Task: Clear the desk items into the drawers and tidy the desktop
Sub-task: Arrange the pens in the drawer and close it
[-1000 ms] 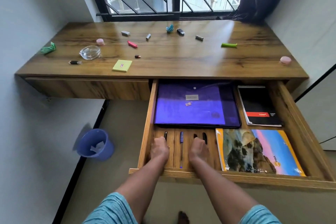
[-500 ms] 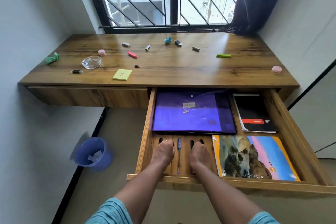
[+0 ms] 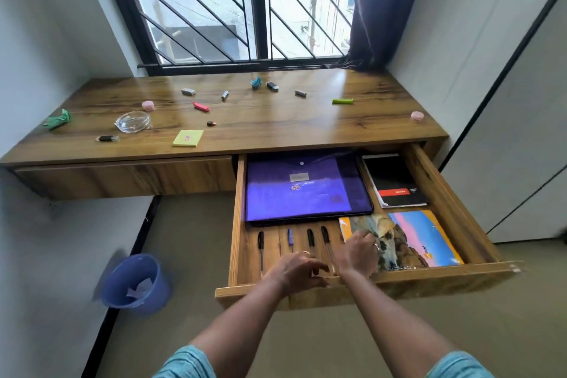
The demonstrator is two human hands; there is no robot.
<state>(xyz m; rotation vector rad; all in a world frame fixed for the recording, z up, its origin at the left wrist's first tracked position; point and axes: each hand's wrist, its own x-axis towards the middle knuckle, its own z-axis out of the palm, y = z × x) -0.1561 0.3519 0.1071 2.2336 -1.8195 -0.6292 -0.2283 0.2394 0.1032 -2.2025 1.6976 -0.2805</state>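
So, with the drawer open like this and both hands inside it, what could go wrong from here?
1. The drawer stands far out; weight from the left hand and right hand on its front could strain it.
2. The glass dish might break if swept off the desk carelessly.
3. The pink round item near the desk's front right corner could roll off.

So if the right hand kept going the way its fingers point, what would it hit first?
The right hand touches the colourful notebook at its near left corner. Going on, it would probably meet the purple folder next, at its front edge, though heights are hard to judge.
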